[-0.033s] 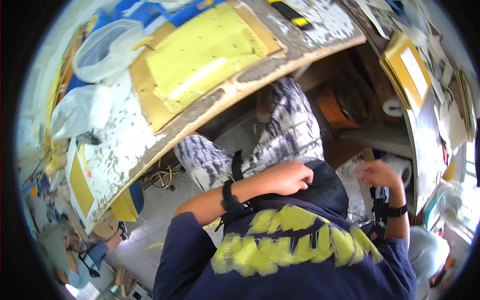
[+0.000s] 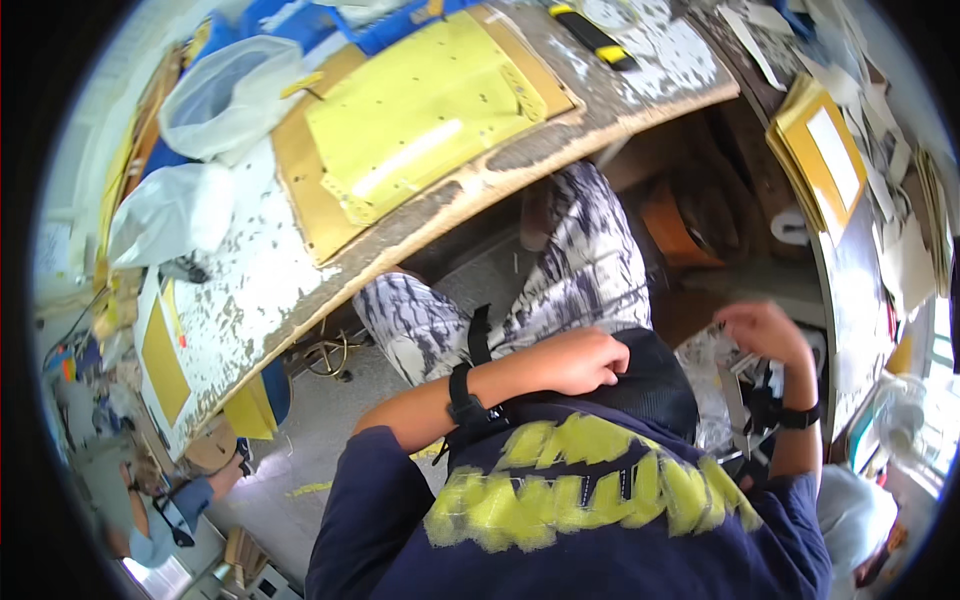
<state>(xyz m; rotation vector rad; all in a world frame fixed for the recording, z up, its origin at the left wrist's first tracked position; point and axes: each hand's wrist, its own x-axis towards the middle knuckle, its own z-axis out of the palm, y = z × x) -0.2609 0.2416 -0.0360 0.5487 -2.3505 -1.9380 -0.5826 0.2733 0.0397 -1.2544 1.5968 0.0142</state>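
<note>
Nothing has visibly shifted vs the earlier frame: both hands and the gear sit at the same spots.

Left hand (image 2: 585,360) lies palm-down on a black rounded mesh thing (image 2: 655,385) in the lap. Fingers are curled over its top edge and touching it, but can't tell if it's a real grip or just resting. The black thing runs from the left fingertips toward 3 o'clock, long axis approx 9-to-3, so the left hand is clearly the nearer one.

Right hand (image 2: 765,335) is up at 3 o'clock of the black thing, a bit blurred, fingers loosely bent and pointing toward 9 o'clock. It hovers just over a crumpled clear plastic bag (image 2: 712,365) w/ small parts inside. Can't tell if it's pinching anything. The bag sits betw the black thing and the right wrist. Both wrists have black bands.

Other stuff: the bench (image 2: 270,280), white and badly chipped, arcs from 8 to 1 o'clock. On it are a yellow sheet (image 2: 420,110) on brown cardboard, two white plastic bags (image 2: 175,215) at 10 o'clock, and a yellow-black knife (image 2: 595,38) at 12. Patterned trouser legs (image 2: 590,270) show under the bench edge.
</note>
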